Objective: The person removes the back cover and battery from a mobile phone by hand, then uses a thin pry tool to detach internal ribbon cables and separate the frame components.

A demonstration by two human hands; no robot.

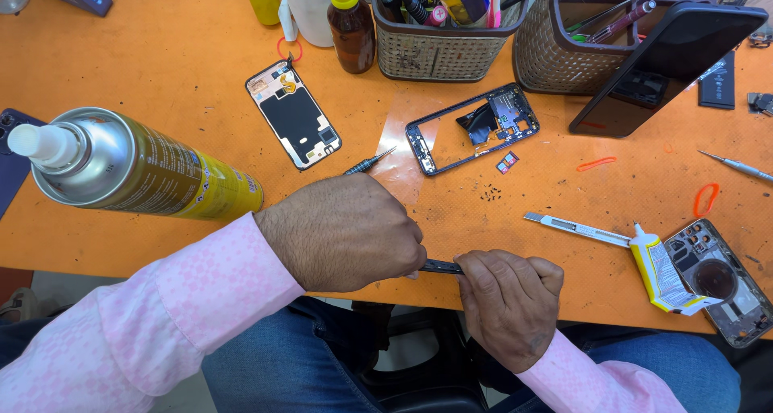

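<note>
Both hands closed on thin dark strip at 6 o'clock: left hand, right hand. Spray can at 9, phone frame at 12 on orange surface.

You see even, bright overhead light across the orange work mat, with soft short shadows. Glare streaks the silver-and-yellow metal spray can at left, which bulges near the lens; edges bend slightly.

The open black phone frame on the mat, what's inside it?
Inside the black phone frame a dark folded flex piece and small parts near its top end show; elsewhere the orange mat shows through.
</note>
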